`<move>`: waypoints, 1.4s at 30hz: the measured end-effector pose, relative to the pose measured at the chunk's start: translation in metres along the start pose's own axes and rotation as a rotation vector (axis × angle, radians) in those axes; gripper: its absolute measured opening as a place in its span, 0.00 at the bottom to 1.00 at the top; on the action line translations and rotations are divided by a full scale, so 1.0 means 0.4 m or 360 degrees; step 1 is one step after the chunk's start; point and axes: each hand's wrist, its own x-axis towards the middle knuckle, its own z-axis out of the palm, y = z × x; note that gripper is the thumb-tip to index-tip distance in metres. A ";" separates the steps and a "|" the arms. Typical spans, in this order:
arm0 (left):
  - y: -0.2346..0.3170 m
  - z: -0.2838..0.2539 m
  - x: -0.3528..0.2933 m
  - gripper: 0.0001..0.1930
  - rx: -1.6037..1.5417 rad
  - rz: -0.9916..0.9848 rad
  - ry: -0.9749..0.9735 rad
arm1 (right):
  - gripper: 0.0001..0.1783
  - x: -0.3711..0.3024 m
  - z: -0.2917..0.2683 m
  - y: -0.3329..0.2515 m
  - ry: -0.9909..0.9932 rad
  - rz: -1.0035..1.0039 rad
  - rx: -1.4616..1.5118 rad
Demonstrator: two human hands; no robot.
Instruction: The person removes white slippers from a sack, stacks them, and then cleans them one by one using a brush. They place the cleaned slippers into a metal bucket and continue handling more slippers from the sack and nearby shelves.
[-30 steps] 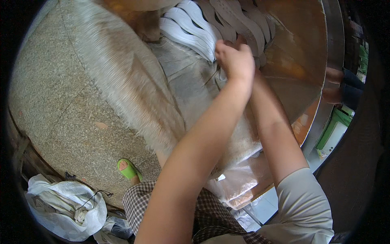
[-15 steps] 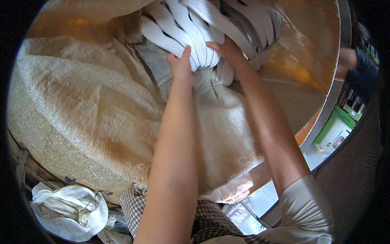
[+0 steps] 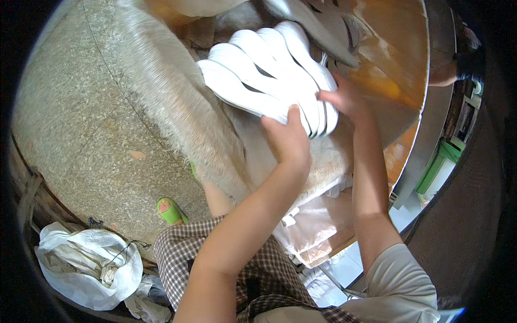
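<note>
A bunch of white shoe soles, several of them pressed side by side, is held between my two hands over the work area. At the bunch's near end, my left hand is closed with its thumb on top. My right hand clasps the right side, thumb laid over the outermost sole. The undersides of the fingers are hidden. Behind them, more soles lie in shadow, partly cut off by the top edge. A pale woven cloth hangs beneath and to the left.
Brown sheeting with a raised edge curves along the right. A white sack stands on the floor at lower left, near a foot in a green slipper. Another person's arm shows at far right. Clear plastic bags lie near my lap.
My hands have drawn the bunch of soles nearer, apart from the others. The view has shifted, and the cloth now covers less of the floor, exposing the green slipper.
</note>
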 end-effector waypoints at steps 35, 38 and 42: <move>-0.788 -0.301 -0.524 0.40 0.1520 0.0785 -0.1887 | 0.31 -1.085 0.383 0.806 0.1951 0.0167 0.0810; -0.906 -0.107 -0.461 0.39 0.1001 0.0765 -0.1845 | 0.34 -0.947 0.192 0.902 0.2044 0.0181 0.0455; -0.998 0.150 -0.259 0.35 0.0800 0.0367 -0.2006 | 0.34 -0.698 0.019 1.042 0.1911 -0.0027 -0.0175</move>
